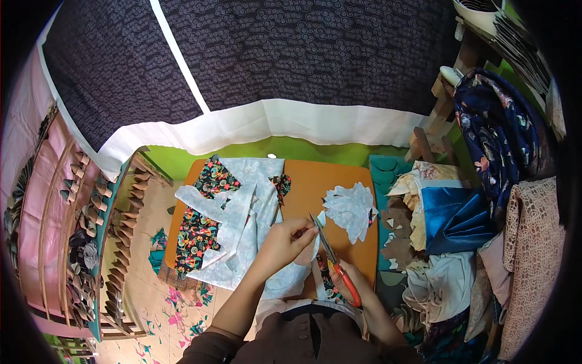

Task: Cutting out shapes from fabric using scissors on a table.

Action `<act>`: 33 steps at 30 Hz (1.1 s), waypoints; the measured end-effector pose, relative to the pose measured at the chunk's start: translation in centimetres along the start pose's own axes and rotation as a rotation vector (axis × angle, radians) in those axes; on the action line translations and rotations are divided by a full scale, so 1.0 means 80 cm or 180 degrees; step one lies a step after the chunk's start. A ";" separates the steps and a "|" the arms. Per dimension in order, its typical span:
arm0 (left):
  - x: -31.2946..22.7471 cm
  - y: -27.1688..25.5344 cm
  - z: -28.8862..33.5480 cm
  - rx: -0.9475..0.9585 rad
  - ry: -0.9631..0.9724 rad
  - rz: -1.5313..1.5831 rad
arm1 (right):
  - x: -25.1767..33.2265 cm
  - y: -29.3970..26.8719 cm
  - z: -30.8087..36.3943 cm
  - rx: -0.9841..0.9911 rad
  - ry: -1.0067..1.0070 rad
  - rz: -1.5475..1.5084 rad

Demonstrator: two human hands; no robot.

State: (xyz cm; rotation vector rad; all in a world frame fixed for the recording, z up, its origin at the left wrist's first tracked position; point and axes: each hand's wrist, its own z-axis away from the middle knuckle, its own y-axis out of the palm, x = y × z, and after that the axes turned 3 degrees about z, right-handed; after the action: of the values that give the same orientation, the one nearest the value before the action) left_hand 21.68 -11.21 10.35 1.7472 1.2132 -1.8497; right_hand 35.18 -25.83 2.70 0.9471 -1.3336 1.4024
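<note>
1. Brown top [276, 337] fills the bottom centre of the frame, with bare forearms reaching up from it.
2. Just right of centre, the right hand [353, 280] is closed around the red-orange handles of the scissors [342, 273], whose blades point up and left.
3. At centre, the left hand [286, 241] has thumb and fingers pinched together on a small pale piece of cloth [316, 241], right beside the blades.
4. Under both hands is an orange-brown table [309, 182]. Pale mottled fabric [242, 212] with dark, bright-patterned patches covers its left part; a loose heap of pale cut pieces [350, 212] lies on its right.
5. Across the top hangs a dark patterned curtain [303, 54] with a white border, above a strip of green wall [242, 149].
6. At left stands a rack of pointed pieces [125, 232]; pink and teal scraps [174, 318] litter the light floor [142, 273], lower left.
7. Down the right side are piled fabrics, including shiny blue cloth [456, 218], floral navy cloth [492, 130] and beige lacy cloth [530, 242].
</note>
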 end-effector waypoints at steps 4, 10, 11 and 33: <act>-0.002 -0.007 0.000 0.0323 -0.0229 -0.0087 | 0.003 -0.003 -0.001 0.0103 0.0047 -0.0285; 0.007 -0.012 0.003 0.0494 -0.0426 -0.0228 | -0.009 -0.007 -0.001 0.0145 0.0050 -0.0074; 0.009 -0.012 0.004 0.0489 -0.0478 -0.0209 | -0.007 -0.008 -0.001 0.0206 0.0117 -0.0043; 0.039 0.010 0.010 -0.0218 -0.0249 0.0040 | 0.000 0.000 0.003 0.0176 0.0054 -0.0743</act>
State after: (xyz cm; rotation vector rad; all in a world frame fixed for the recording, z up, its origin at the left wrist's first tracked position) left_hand 21.11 -11.29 7.13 1.6272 1.2181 -1.8293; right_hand 35.15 -26.10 2.71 1.0881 -1.1364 1.2701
